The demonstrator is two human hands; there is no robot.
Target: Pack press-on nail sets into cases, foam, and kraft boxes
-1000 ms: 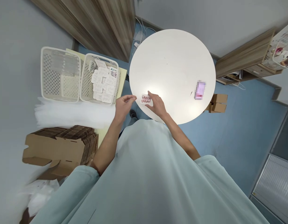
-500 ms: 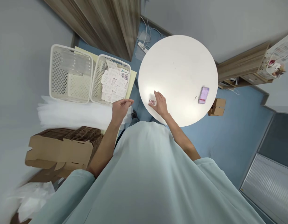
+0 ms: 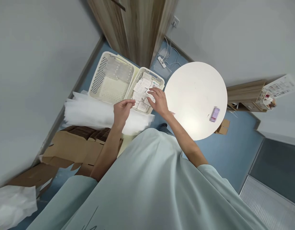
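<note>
My right hand [image 3: 159,103] reaches over the right-hand white basket [image 3: 161,79], its fingers curved and apart with nothing visibly held. Beneath the fingertips, a pile of small white printed packets [image 3: 139,88] fills that basket; whether the hand touches one I cannot tell. My left hand [image 3: 121,112] hovers by the basket's near left corner, thumb and fingers pinched together. Anything inside that pinch is too small or hidden to make out. Behind my right wrist, a small pinkish-red item [image 3: 172,113] lies at the left edge of the round white table [image 3: 197,92], partly covered.
Left of the packets stands another white basket [image 3: 111,91] with clear plastic pieces inside. White foam sheets [image 3: 94,111] lie in front of the baskets, and folded cardboard boxes [image 3: 73,145] nearer me. A blurred-out purple phone-like object [image 3: 214,114] rests on the table.
My view has swung left. My right hand has left the pinkish-red item on the table and moved over the packet basket. My left hand keeps its pinch.
</note>
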